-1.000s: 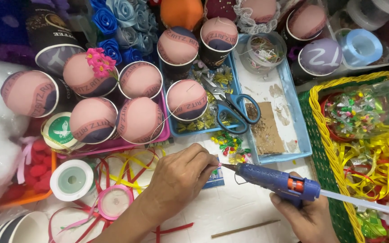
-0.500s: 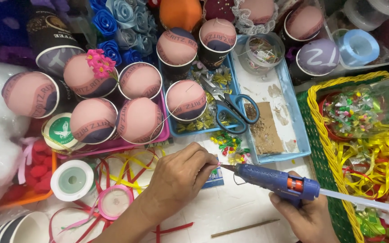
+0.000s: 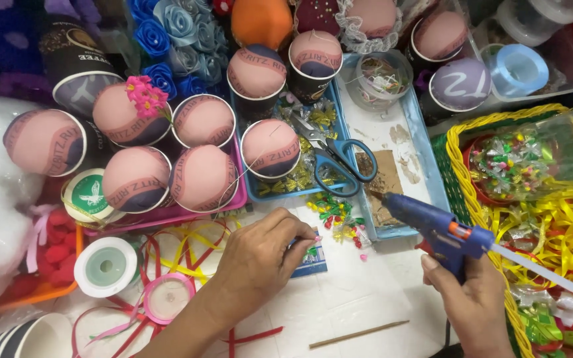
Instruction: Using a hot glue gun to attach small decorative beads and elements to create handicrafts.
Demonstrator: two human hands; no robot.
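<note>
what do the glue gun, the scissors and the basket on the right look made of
Glue gun in the right hand: blue moulded plastic, matte, with an orange trigger. Scissors: shiny metal blades, glossy blue handles, likely plastic. Basket: woven yellow and green strands, probably plastic or dyed wicker; the weave shows at the rim.

A small blue printed packet lies on the white table under the left hand's fingertips, a round white label with a green emblem sits at left, and a dark printed paper cup stands upper left.
</note>
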